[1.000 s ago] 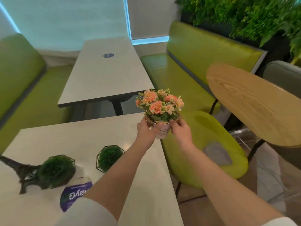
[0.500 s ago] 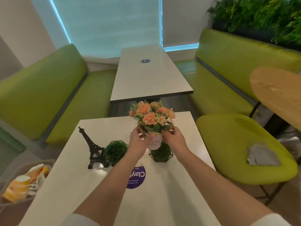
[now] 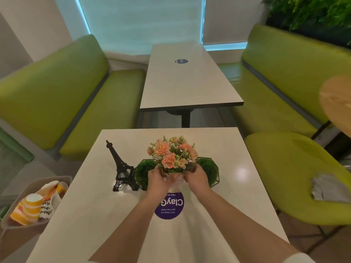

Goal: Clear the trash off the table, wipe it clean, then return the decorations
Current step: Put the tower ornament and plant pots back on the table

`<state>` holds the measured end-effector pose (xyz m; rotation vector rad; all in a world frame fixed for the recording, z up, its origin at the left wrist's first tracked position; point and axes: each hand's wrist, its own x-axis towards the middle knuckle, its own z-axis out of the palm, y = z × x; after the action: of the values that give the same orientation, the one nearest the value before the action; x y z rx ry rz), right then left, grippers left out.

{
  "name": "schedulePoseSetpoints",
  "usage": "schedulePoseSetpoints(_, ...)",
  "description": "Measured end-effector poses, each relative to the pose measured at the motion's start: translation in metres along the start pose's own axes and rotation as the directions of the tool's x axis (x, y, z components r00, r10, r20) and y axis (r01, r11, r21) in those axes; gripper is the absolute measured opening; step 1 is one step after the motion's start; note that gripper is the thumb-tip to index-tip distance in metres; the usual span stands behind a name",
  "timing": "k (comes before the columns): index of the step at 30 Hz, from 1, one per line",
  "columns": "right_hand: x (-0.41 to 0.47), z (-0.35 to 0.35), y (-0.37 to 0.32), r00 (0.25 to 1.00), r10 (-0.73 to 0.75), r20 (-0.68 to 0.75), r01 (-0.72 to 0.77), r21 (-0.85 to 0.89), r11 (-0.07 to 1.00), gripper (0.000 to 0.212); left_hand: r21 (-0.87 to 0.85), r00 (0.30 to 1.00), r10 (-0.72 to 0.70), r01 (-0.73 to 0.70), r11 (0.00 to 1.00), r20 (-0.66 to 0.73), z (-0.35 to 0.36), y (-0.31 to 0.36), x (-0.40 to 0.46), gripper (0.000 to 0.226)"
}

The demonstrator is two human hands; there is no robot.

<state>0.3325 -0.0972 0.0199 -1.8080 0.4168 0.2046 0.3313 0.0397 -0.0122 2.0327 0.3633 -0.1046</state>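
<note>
Hands, both yours, meet at mid-table on one item. Entries run left to right.

1. Bin (image 3: 22,227), off the table's left edge, low and near. Holds trash: a yellow-and-white paper cup (image 3: 31,206), printed wrappers, crumpled paper. Contents sit below table height.

2. Eiffel tower model (image 3: 121,168), black, upright on the table (image 3: 76,215), left of the group, apart from your hands.

3. Left moss ball (image 3: 143,172) in a wire frame, just right of the tower's base, partly hidden by your left hand.

4. Left hand (image 3: 156,180), fingers curled round the left side of the flower pot (image 3: 178,182).

5. Flower pot, white, upright, long axis vertical, peach artificial blooms on top. It sits straight ahead of you between the two moss balls; whether its base touches the table cannot be told, your hands cover it. Purple round sticker (image 3: 170,205) lies just nearer to you.

6. Right hand (image 3: 196,179), fingers curled round the pot's right side, mirroring the left. Neither hand is nearer; the grip is even.

7. Right moss ball (image 3: 209,170), wire-framed, just behind your right hand.

8. Green chair (image 3: 284,177), right of the table, carrying a crumpled grey cloth (image 3: 328,190).

Judgement: you are placing the last decoration; what remains is a short straight drop, then letting go without knocking either wire frame.
</note>
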Motion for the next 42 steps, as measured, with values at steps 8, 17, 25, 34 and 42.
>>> schedulePoseSetpoints(8,0.010,0.014,0.018,0.998,-0.042,-0.052,0.039,-0.060,0.997,0.011,0.021,0.998,0.004,-0.003,1.000,-0.060,0.015,-0.013,-0.003,0.050)
schedulePoseSetpoints(17,0.010,0.017,0.021,0.989,-0.099,-0.109,0.081,-0.161,0.984,0.017,-0.091,0.993,0.028,-0.039,0.995,-0.111,0.022,-0.012,-0.007,0.026)
schedulePoseSetpoints(25,0.012,0.016,0.023,0.981,-0.102,-0.163,0.071,-0.184,0.980,0.021,-0.076,0.986,0.065,-0.078,0.994,-0.153,0.026,-0.016,0.000,0.032)
schedulePoseSetpoints(34,0.015,-0.012,0.037,0.905,-0.221,-0.364,0.065,-0.396,0.916,0.032,-0.141,0.989,0.033,-0.053,0.989,-0.143,0.032,-0.020,0.001,0.039)
schedulePoseSetpoints(42,0.050,-0.047,0.048,0.976,-0.218,-0.009,0.147,-0.711,0.688,0.112,-0.141,0.988,0.037,-0.058,0.988,-0.150,0.033,-0.019,-0.001,0.042)
